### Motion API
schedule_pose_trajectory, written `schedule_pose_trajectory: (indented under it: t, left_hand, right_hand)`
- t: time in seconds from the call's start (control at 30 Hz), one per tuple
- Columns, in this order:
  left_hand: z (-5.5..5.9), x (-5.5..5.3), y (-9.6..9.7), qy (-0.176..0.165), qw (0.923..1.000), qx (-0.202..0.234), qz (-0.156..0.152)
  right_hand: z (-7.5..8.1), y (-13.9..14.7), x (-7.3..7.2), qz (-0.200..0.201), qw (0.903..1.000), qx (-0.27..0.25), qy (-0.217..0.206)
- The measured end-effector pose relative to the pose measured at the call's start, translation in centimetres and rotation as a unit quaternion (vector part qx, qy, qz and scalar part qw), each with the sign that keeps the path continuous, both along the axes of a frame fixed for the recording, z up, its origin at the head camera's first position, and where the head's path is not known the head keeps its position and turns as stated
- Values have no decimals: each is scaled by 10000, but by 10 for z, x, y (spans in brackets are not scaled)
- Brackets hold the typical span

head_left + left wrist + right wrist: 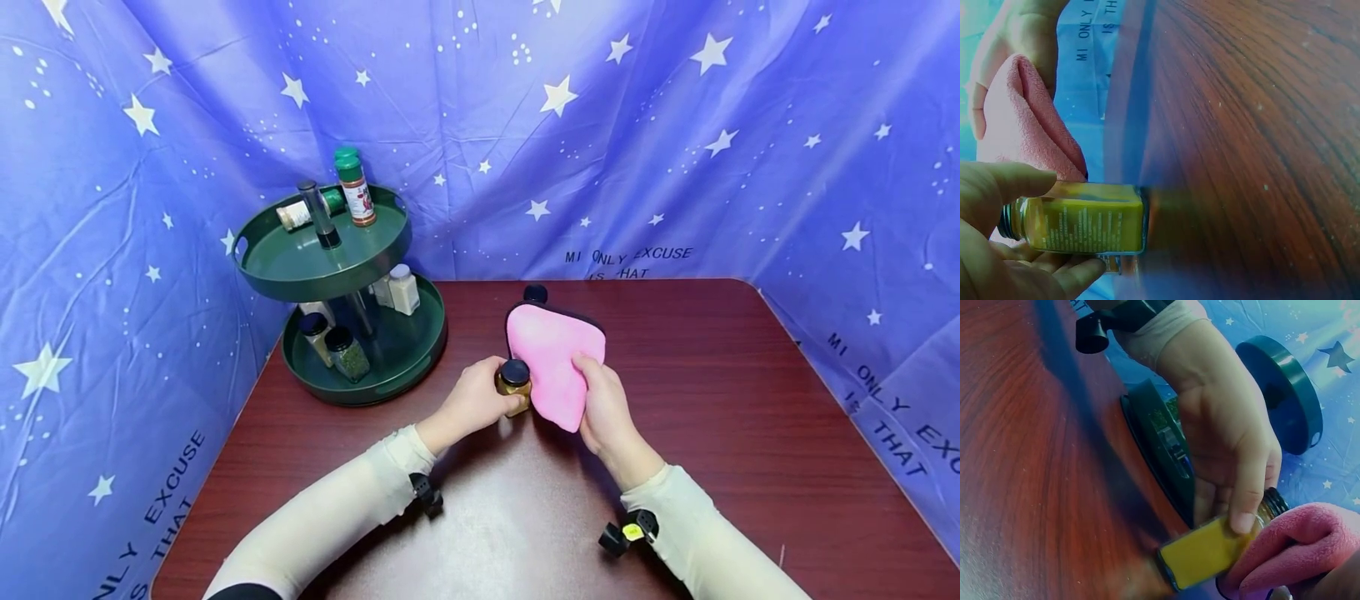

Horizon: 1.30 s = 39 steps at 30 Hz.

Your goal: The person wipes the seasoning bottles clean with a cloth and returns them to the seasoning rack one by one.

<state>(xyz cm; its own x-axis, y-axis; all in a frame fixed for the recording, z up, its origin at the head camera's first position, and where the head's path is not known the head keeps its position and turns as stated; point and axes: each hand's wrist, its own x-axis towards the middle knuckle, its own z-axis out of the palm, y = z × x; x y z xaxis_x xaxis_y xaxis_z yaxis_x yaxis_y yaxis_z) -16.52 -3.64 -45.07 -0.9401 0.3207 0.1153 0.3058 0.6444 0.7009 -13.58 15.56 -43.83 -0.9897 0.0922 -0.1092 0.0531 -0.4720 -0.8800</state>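
Observation:
My left hand (474,397) grips a small square spice jar (513,385) with a black lid and yellow contents. In the left wrist view, the thumb and fingers hold the jar (1085,225) from opposite sides, and printed text shows on its face. My right hand (606,408) pinches a folded pink cloth (555,354) by its right side. The fuzzy cloth (1297,547) lies against the jar near its neck in the right wrist view. Most of the right hand's fingers are hidden behind the cloth. Another black lid (536,293) shows just beyond the cloth.
A green two-tier turntable rack (322,287) stands at the left of the brown table (712,417). Its upper tier bears an upright green-capped shaker (356,192) and one lying down (295,217). Several jars stand below, among them a green-herb jar (348,357). A star-patterned curtain (480,125) surrounds the table.

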Motion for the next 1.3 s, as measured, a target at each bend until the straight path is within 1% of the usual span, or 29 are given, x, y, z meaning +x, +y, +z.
schedule_pose_trajectory:
  t: [0.07, 0.13, 0.27, 0.33, 0.4, 0.47, 0.57, 0.63, 0.73, 0.8, 0.9, 1.07, 1.13, 1.2, 1.3]
  left_hand:
    - [0, 0, -1, 39, 10000, -33, -1]
    - [0, -1, -1, 64, 10000, -50, -8]
    - [-1, -3, -3, 54, 9999, -74, -66]
    - [-1, -3, -4, 59, 9999, -90, -94]
    - [-1, -3, -4, 78, 9999, -96, -110]
    - [-2, -3, -5, 56, 9999, -95, -106]
    - [-2, -3, -5, -3, 9999, -90, -93]
    - [-1, -3, -5, -63, 9999, -100, -86]
    - [-1, -4, -6, -99, 9998, -115, -106]
    - [-1, -5, -6, -87, 9998, -124, -128]
    - [-1, -6, -6, -44, 9997, -169, -157]
    - [-1, -6, -6, 37, 9996, -173, -205]
    - [-1, -5, -6, 52, 9996, -172, -210]
    - [-2, -5, -6, 60, 9996, -180, -208]
    - [-2, -4, -6, 12, 9997, -165, -202]
  right_hand:
    - [-4, -4, -1, -10, 10000, 40, -7]
    - [-10, -8, -3, 3, 9998, 147, -104]
    - [-27, -11, -7, 169, 9968, 470, -620]
    - [-32, -12, -7, 288, 9941, 637, -832]
    - [-31, -12, -6, 278, 9930, 707, -903]
    - [-26, -13, -5, 180, 9941, 659, -839]
    - [-13, -13, -4, -43, 9970, 360, -683]
    - [-3, -12, -2, -115, 9982, 107, -578]
    - [9, -11, 0, -113, 9990, -171, -405]
    - [12, -11, 0, -56, 9991, -225, -350]
    - [5, -13, -1, -65, 9988, -151, -459]
    - [-22, -17, -4, -106, 9950, 298, -946]
    - [-28, -18, -4, -71, 9937, 508, -997]
    - [-28, -18, -4, -64, 9937, 614, -938]
    - [-17, -16, -3, -122, 9953, 484, -831]
